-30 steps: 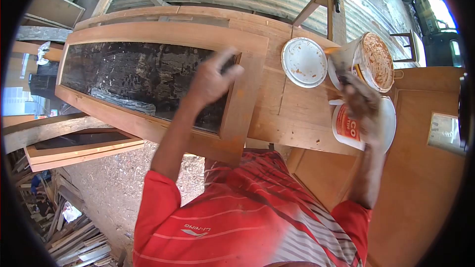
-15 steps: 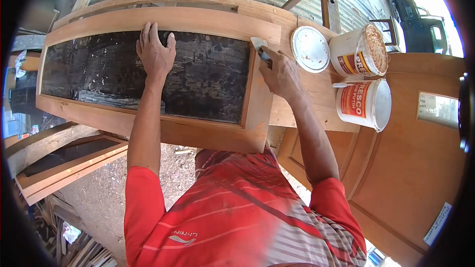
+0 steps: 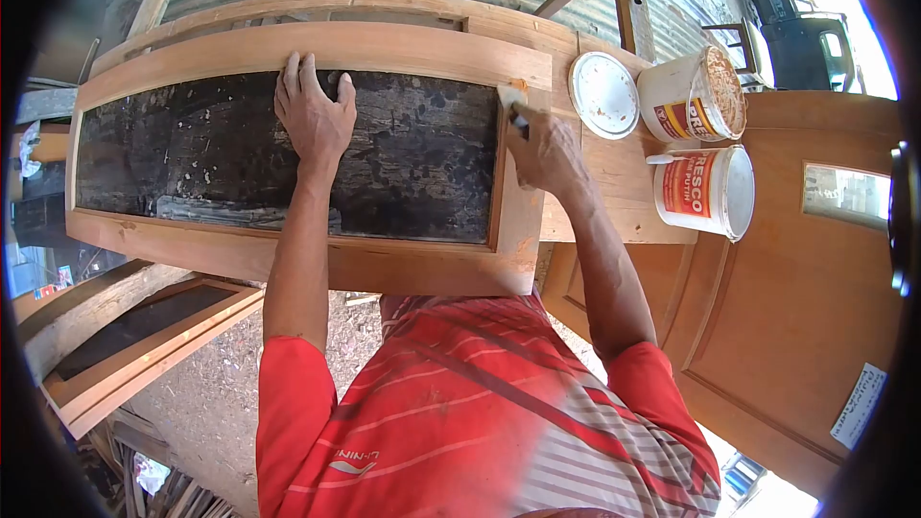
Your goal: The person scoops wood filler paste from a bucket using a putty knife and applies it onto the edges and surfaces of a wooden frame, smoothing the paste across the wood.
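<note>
A wooden frame [image 3: 413, 270] around a dark panel [image 3: 413, 158] lies across the bench. My left hand [image 3: 315, 115] rests with spread fingers on the frame's far rail and the panel's edge, holding nothing. In my right hand [image 3: 545, 149] is a putty knife [image 3: 513, 96], its blade against the frame's far right corner. Orange-brown filler marks that corner, and more smears show on the right stile. Part of the knife's handle is hidden by my fingers.
Right of the frame, a smeared white lid [image 3: 604, 96], an open tub of orange-brown filler [image 3: 676, 101] and a second white tub [image 3: 693, 194] stand on the bench [image 3: 614, 173]. A wooden door [image 3: 796, 297] leans at the right. Another framed panel [image 3: 144, 331] lies lower left.
My right hand came from the tubs to the frame's corner with the knife, and its blade has since shifted slightly. My left hand came down onto the far rail. The view has shifted.
</note>
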The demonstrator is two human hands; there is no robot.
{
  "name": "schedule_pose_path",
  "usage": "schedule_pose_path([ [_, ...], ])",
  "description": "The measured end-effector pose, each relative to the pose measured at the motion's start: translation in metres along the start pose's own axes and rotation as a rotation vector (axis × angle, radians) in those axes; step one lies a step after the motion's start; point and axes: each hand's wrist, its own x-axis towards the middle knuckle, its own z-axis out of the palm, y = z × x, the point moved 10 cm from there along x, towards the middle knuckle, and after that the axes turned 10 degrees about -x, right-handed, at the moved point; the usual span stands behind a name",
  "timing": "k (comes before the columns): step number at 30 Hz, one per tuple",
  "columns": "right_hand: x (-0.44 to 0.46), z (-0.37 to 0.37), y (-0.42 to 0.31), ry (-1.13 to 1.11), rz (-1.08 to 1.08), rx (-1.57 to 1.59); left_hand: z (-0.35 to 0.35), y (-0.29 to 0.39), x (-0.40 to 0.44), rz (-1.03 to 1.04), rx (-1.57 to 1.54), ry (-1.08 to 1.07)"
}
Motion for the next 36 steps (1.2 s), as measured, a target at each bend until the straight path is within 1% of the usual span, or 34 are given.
schedule_pose_path([
  [3, 0.013, 0.0, 0.01, 0.158, -0.083, -0.146, 0.002, 0.002, -0.002, -0.002, -0.006, -0.006],
  [6, 0.012, 0.001, 0.013, 0.051, -0.054, -0.155, 0.0, 0.003, 0.002, -0.001, -0.001, -0.003],
  [9, 0.018, -0.005, 0.014, 0.112, -0.022, -0.126, 0.002, 0.004, 0.003, 0.009, -0.003, -0.015],
  [10, 0.014, 0.002, 0.019, 0.121, 0.046, -0.032, 0.002, 0.004, 0.002, 0.014, -0.004, -0.02],
  [11, 0.014, 0.0, 0.018, 0.106, 0.038, -0.059, 0.003, 0.005, 0.003, 0.01, -0.009, -0.022],
  [13, 0.015, -0.004, 0.016, 0.066, 0.009, -0.115, 0.002, 0.003, 0.001, -0.01, -0.006, -0.02],
  [14, 0.017, -0.009, 0.019, 0.137, -0.002, -0.066, 0.002, 0.002, 0.001, -0.012, 0.0, -0.026],
  [17, 0.025, 0.0, 0.034, 0.261, -0.148, -0.166, 0.004, 0.004, 0.001, -0.019, 0.002, -0.043],
  [18, 0.025, -0.002, 0.034, 0.173, -0.081, -0.225, 0.004, 0.004, 0.002, -0.025, -0.001, -0.044],
  [21, 0.018, -0.011, 0.031, 0.106, -0.001, -0.192, 0.003, 0.003, 0.002, -0.024, 0.01, -0.037],
  [24, 0.01, -0.005, 0.034, 0.201, -0.079, -0.244, 0.005, 0.004, 0.003, -0.01, -0.004, -0.022],
  [27, 0.006, -0.011, 0.04, 0.148, -0.003, -0.026, 0.001, 0.002, 0.0, -0.006, -0.011, -0.028],
  [28, -0.001, -0.012, 0.039, 0.208, -0.012, -0.098, 0.002, 0.004, 0.003, -0.004, -0.02, -0.028],
  [31, -0.002, -0.011, 0.048, 0.084, 0.025, -0.204, 0.002, 0.005, 0.003, 0.001, -0.011, -0.015],
  [35, -0.002, -0.018, 0.045, 0.17, 0.017, -0.179, 0.005, 0.003, 0.004, -0.009, -0.034, -0.035],
  [36, 0.001, -0.016, 0.044, 0.159, 0.009, -0.151, 0.006, 0.002, 0.004, -0.009, -0.036, -0.026],
])
